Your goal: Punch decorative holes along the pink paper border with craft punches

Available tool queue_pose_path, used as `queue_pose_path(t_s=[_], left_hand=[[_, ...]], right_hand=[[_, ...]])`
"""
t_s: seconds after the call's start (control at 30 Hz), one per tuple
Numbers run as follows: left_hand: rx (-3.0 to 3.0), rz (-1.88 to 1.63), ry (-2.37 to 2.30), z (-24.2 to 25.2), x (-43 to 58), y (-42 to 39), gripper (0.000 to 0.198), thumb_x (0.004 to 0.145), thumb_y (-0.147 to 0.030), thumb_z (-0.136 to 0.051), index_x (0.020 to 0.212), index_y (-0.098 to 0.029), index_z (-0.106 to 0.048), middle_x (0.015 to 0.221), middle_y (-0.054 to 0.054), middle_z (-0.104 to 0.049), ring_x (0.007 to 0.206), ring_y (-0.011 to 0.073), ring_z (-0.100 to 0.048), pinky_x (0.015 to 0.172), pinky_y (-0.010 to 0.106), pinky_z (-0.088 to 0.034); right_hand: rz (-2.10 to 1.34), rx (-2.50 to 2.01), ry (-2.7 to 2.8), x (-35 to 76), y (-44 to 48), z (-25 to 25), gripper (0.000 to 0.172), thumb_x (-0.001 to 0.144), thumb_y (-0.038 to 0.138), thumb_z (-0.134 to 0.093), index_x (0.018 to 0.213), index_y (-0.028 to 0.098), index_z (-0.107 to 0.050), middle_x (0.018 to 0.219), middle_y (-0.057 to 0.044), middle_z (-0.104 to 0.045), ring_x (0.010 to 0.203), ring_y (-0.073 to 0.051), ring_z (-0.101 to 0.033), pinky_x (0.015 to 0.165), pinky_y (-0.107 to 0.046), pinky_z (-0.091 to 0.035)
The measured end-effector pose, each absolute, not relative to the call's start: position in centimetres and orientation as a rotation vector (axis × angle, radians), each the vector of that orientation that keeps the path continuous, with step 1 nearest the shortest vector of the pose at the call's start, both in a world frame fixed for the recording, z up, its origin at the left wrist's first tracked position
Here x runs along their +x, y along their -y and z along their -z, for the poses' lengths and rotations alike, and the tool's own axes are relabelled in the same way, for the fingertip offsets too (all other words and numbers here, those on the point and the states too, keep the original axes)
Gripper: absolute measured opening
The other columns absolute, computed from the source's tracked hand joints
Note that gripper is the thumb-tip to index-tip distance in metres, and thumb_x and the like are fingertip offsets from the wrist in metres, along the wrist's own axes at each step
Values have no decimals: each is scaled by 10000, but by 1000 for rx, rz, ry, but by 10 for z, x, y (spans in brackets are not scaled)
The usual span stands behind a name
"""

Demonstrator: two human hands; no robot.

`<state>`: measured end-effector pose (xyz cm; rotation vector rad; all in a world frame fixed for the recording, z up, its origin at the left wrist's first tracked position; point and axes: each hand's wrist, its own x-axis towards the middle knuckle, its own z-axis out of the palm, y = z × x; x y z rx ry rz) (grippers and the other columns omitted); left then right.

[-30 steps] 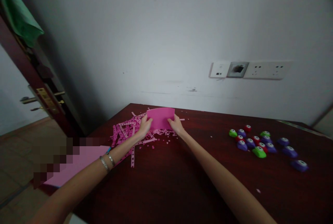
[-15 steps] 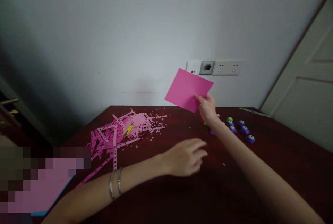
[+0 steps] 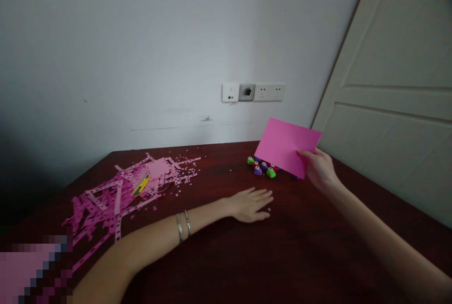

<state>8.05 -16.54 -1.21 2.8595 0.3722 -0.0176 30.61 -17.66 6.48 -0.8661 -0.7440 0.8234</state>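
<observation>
A square sheet of pink paper [image 3: 284, 143] is held up at its lower right edge by my right hand [image 3: 321, 167], thumb on the near face. Behind and below the sheet sit several small hole punches [image 3: 263, 167] in green, red and purple; the paper hides some of them. My left hand [image 3: 250, 204] lies flat, palm down and fingers spread, over the dark red table [image 3: 219, 257]. A tiny pale scrap [image 3: 269, 209] lies by its fingers. Two silver bracelets [image 3: 183, 226] circle the left wrist.
On the left is a heap of punched pink paper strips [image 3: 113, 195] and scraps, with a yellow utility knife [image 3: 141, 185] on it. A blurred-out pink patch fills the lower left corner. Behind the table rises a wall with sockets [image 3: 270, 92]; a white door [image 3: 381, 96] stands at right.
My view has turned right. My right hand has carried the pink paper right and lower, in front of the punches. My left hand has gone from loosely curled to flat and spread.
</observation>
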Motion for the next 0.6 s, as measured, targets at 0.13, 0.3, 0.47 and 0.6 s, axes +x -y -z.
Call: queue_pose_path(t_s=[0.13, 0.3, 0.47, 0.6], left_hand=[[2846, 14, -853, 20, 24, 105, 677, 882, -551, -97, 1414, -133, -115, 1482, 74, -77, 1358, 186, -39, 1097, 393, -65], [2670, 33, -1449, 17, -44, 59, 725, 874, -569, -79, 1405, -79, -147, 1469, 119, -108, 1351, 238, -90, 1082, 420, -122], [2843, -22, -1310, 17, -29, 72, 739, 879, -561, -94, 1382, -32, -211, 1460, 153, -148, 1350, 226, -107, 1087, 353, -117], [2940, 9, -1020, 23, 4, 87, 676, 889, -543, -98, 1383, -106, -244, 1458, 111, -198, 1345, 201, -147, 1082, 348, -128]], right_hand=[[-969, -1038, 796, 305, 197, -50, 212, 599, 99, -675, 799, 167, -646, 736, -34, -687, 600, -157, -637, 556, -240, -545], [-1163, -1275, 882, 296, 230, -33, 282, 639, 157, -687, 912, 164, -614, 776, -62, -699, 614, -201, -656, 523, -270, -540], [-1203, -1349, 817, 306, 256, -31, 269, 648, 195, -686, 905, 185, -606, 800, -61, -703, 612, -205, -656, 510, -268, -534], [-1178, -1361, 717, 322, 265, -38, 249, 624, 213, -683, 865, 210, -620, 776, -65, -704, 561, -216, -644, 484, -297, -527]])
